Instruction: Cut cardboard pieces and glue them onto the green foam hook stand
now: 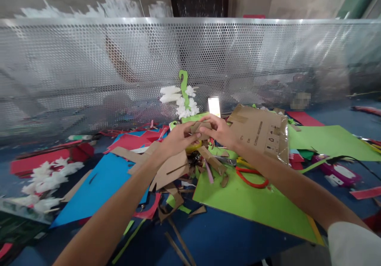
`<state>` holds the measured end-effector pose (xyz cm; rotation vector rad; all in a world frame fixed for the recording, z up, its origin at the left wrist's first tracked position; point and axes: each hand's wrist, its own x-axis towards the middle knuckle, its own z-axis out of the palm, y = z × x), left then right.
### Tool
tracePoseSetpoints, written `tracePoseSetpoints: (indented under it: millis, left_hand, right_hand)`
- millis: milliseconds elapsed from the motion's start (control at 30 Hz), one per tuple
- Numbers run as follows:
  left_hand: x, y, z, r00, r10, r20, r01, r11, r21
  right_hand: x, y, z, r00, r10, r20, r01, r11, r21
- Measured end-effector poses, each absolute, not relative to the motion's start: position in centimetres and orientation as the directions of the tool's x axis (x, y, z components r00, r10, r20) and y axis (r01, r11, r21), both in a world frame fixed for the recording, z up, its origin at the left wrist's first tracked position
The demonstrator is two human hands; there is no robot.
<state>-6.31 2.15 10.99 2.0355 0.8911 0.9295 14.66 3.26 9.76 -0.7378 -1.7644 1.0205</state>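
Both of my hands meet over the middle of the table around a small piece of brown cardboard (196,127). My left hand (179,138) grips its left side, fingers bent around it. On its right side, my right hand (218,130) holds it with the thumb across the front and fingers over the top. Below them lie cut cardboard pieces (174,169), a yellow ring-like thing (193,147) partly hidden by my hands, and scissors with orange-red handles (253,178). The scissors rest on a green sheet (247,202).
A perforated metal panel (143,67) stands behind the table. A printed cardboard sheet (256,133) lies to the right, a blue sheet (98,186) to the left. White paper flowers on a green stem (186,95) stand behind my hands. A purple glue gun (339,171) sits far right.
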Motion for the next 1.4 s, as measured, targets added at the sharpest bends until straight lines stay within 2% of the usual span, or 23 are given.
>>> tracePoseSetpoints:
  millis: [200, 367, 567, 633, 733, 800, 900, 1033, 1233, 1400]
  left_hand:
    - [-6.9, 2.6, 10.6, 0.429, 0.833, 0.350, 0.201, -0.465, 0.862]
    - [-6.5, 2.6, 10.3, 0.342, 0.811, 0.474, 0.190, -0.554, 0.811]
    - [-6.9, 2.8, 10.4, 0.308, 0.834, 0.458, 0.218, -0.531, 0.819]
    - [-7.0, 2.7, 10.6, 0.317, 0.809, 0.496, 0.307, -0.582, 0.753]
    - [-7.3, 2.4, 10.8, 0.364, 0.673, 0.644, 0.471, -0.729, 0.496]
    - [-7.6, 2.3, 10.7, 0.410, 0.569, 0.713, 0.508, -0.792, 0.340]
    - [-8.2, 2.5, 10.5, 0.471, 0.496, 0.730, 0.480, -0.838, 0.260]
    - [-8.9, 2.8, 10.2, 0.453, 0.491, 0.744, 0.445, -0.848, 0.289]
    - [-8.7, 2.6, 10.7, 0.443, 0.553, 0.706, 0.343, -0.832, 0.436]
    - [-8.0, 1.9, 11.2, 0.419, 0.632, 0.651, 0.313, -0.774, 0.551]
  right_hand:
    - [15.3, 4.0, 9.3, -0.454, 0.773, 0.443, -0.144, 0.427, -0.893]
    - [15.4, 4.2, 9.0, -0.364, 0.795, 0.485, -0.165, 0.458, -0.874]
    - [15.4, 4.1, 9.1, -0.339, 0.795, 0.503, -0.151, 0.481, -0.863]
    - [15.2, 4.2, 8.9, -0.319, 0.797, 0.513, -0.171, 0.484, -0.858]
    - [14.8, 4.5, 8.7, -0.285, 0.794, 0.538, -0.188, 0.504, -0.843]
    - [14.7, 4.5, 8.7, -0.270, 0.792, 0.547, -0.201, 0.509, -0.837]
    - [14.9, 4.4, 8.7, -0.268, 0.792, 0.549, -0.211, 0.508, -0.835]
    - [15.4, 4.6, 8.4, -0.319, 0.799, 0.510, -0.228, 0.458, -0.859]
    - [15.6, 5.8, 7.3, -0.291, 0.821, 0.490, -0.291, 0.412, -0.863]
    - [15.9, 6.2, 6.8, -0.266, 0.813, 0.517, -0.286, 0.446, -0.848]
